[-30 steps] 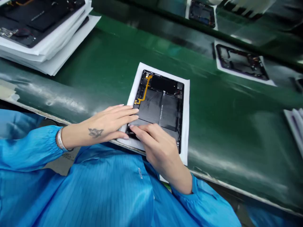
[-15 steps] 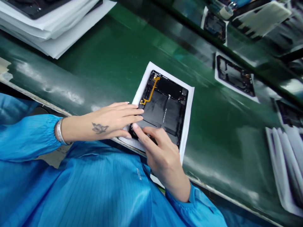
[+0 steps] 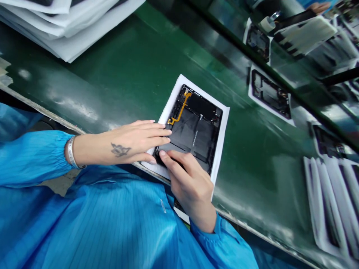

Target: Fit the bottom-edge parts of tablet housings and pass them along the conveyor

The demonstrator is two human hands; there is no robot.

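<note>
An opened tablet with black battery cells and an orange flex cable lies on a white foam sheet at the bench's front edge. My left hand is flat, its fingers outstretched and their tips resting on the tablet's left side. My right hand is closed over the tablet's near end. Its thumb tip is at the near left corner and the other fingers are curled; whatever they might grip is hidden.
Stacked white foam sheets with dark devices between them stand at the upper left. More upright foam sheets are at the right. Beyond the bench, further opened tablets lie on foam. Another person's hand shows at the top right.
The camera view has shifted slightly. My right hand's fingers have drawn closer together near the tablet's corner; my left hand stays flat on its side.
</note>
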